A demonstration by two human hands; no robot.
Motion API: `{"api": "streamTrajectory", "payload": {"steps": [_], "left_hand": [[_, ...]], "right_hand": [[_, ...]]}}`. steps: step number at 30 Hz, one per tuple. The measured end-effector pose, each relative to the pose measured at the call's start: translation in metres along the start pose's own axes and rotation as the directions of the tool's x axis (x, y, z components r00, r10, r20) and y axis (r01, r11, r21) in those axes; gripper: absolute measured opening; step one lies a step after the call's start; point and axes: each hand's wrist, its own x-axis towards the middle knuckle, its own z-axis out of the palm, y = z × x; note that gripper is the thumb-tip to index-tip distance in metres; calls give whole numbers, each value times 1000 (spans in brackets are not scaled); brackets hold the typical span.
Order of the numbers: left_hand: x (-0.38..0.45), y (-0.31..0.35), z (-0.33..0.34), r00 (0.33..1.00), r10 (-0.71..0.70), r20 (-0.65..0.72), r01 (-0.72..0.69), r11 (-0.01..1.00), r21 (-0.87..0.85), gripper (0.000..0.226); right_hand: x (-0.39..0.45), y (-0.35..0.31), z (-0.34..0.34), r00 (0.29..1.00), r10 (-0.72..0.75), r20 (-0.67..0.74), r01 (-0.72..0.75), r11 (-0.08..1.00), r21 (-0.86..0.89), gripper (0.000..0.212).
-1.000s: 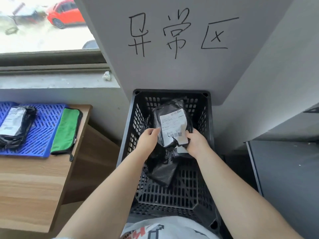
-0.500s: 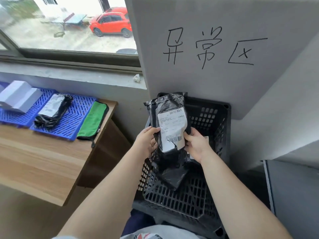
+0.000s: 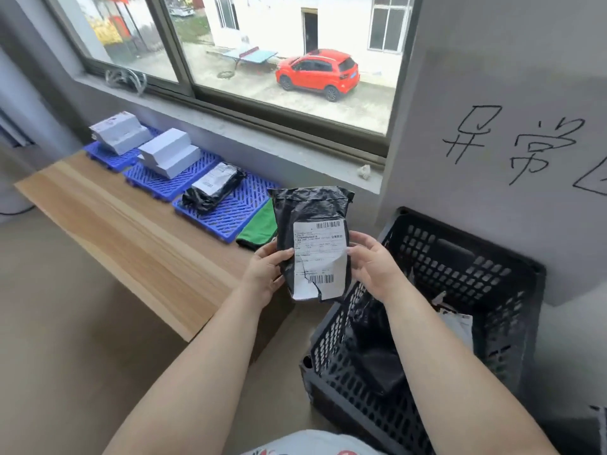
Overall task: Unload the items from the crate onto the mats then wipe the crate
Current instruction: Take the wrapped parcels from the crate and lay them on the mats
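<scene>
I hold a black mailer bag (image 3: 312, 211) with a torn white label upright in the air, left of the black crate (image 3: 466, 257). My left hand (image 3: 267, 274) grips its left edge and my right hand (image 3: 374, 264) its right edge. More black bags (image 3: 377, 349) and a white parcel (image 3: 456, 326) lie inside the crate. On the wooden table (image 3: 131, 238) three blue mats (image 3: 230, 211) sit in a row; they carry two white boxes (image 3: 169, 156) and another black bag (image 3: 213, 188). A green cloth (image 3: 259, 228) lies at the row's right end.
A grey pillar (image 3: 492, 93) with handwritten black characters rises behind the crate. The window sill (image 3: 262, 149) runs behind the table, with a window onto a red car outside. Grey floor (image 3: 49, 323) lies left of my arms.
Both hands have lifted the labelled black bag out of the crate and carried it left toward the table. My view has swung left, bringing more mats and boxes into sight.
</scene>
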Motion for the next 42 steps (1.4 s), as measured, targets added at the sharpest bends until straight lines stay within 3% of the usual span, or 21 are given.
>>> {"api": "streamTrajectory", "payload": {"steps": [9, 16, 23, 26, 32, 42], "left_hand": [[-28, 60, -174, 975, 101, -195, -126, 985, -117, 31], [-38, 91, -333, 927, 142, -347, -200, 970, -139, 46], [-38, 119, -443, 866, 256, -429, -313, 947, -67, 26], [-33, 127, -472, 874, 208, -440, -274, 957, -92, 14], [0, 141, -500, 871, 151, -468, -223, 969, -103, 16], [110, 205, -478, 886, 171, -430, -191, 982, -2, 26]], "right_hand": [[33, 67, 195, 995, 20, 101, -18, 1000, -20, 38], [41, 144, 346, 983, 52, 177, -38, 996, -83, 35], [46, 192, 455, 968, 64, 243, -27, 988, -151, 31], [52, 206, 481, 967, 86, 238, -34, 976, -215, 37], [83, 210, 507, 972, 127, 199, -70, 960, -270, 36], [200, 178, 505, 974, 177, 142, -127, 944, -303, 37]]}}
